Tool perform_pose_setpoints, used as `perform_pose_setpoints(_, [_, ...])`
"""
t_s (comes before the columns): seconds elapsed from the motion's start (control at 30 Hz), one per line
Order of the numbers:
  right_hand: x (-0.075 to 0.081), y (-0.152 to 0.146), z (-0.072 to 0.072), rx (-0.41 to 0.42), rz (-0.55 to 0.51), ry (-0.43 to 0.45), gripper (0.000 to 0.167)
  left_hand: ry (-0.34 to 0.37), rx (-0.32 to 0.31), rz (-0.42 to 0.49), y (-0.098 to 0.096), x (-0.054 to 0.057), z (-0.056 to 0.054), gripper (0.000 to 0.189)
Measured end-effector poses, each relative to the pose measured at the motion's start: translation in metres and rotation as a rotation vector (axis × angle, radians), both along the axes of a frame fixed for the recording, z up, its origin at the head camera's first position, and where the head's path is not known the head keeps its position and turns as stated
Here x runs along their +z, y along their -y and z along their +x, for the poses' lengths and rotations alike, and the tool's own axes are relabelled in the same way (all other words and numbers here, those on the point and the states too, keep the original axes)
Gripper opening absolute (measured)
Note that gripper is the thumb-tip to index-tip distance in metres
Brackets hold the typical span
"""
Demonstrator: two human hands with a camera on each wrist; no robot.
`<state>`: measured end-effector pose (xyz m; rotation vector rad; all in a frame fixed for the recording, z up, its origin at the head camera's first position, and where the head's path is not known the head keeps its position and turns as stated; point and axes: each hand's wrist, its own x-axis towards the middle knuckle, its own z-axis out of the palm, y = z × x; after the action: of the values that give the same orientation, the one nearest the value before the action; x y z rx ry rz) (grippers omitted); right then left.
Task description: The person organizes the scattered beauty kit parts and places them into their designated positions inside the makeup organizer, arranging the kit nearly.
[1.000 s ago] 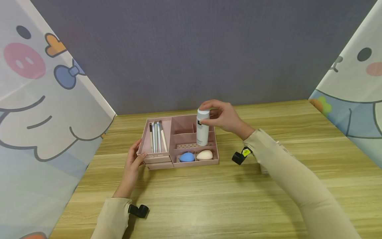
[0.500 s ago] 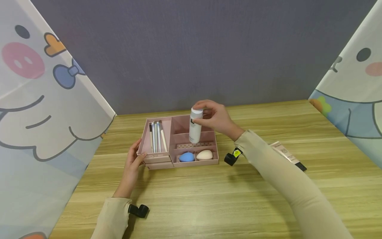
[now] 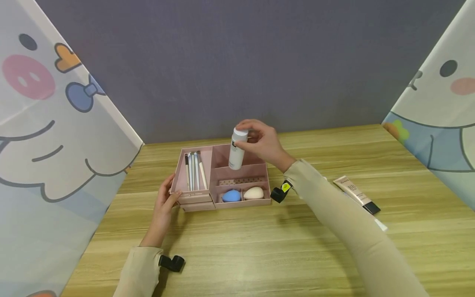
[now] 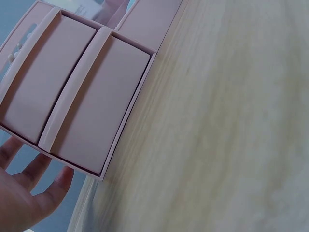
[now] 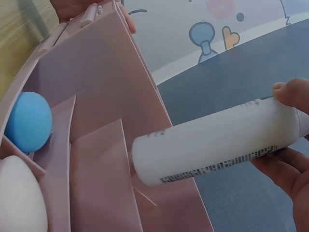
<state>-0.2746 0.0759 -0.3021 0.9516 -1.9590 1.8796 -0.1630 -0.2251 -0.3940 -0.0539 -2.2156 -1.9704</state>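
Btl (image 3: 236,156) moved left over org. (image 3: 224,174) | hands: R hand (image 3: 265,143) pinches btl, L hand (image 3: 163,203) grips org.

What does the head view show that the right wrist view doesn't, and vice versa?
Only the head view shows the pen-like sticks and the BB tube. Only the right wrist view shows the dense small print along the white bottle. Both show that bottle in the right hand, the pink organizer, the blue sponge, the cream sponge and the left hand.
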Motion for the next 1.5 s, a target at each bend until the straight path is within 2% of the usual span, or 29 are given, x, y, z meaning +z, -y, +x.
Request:
perform_pose_setpoints(0.37, [-0.008, 0.016, -0.012, -0.023, -0.060, -0.046, 0.032, -0.016, 0.003, 0.013, 0.000, -0.002, 0.000, 0.053])
perform_pose_setpoints(0.97, [-0.036, 0.026, -0.015, 0.007, 0.042, 0.003, 0.031, -0.007, -0.012, -0.014, 0.002, -0.002, 0.000, 0.053])
perform_pose_setpoints(1.2, [-0.041, 0.026, -0.017, -0.005, 0.075, 0.000, 0.030, -0.006, -0.013, -0.017, 0.003, -0.001, 0.000, 0.054])
perform_pose_setpoints(1.5, [-0.051, 0.027, -0.020, 0.000, 0.136, 0.057, 0.030, -0.007, -0.010, -0.004, 0.001, -0.001, 0.000, 0.053])
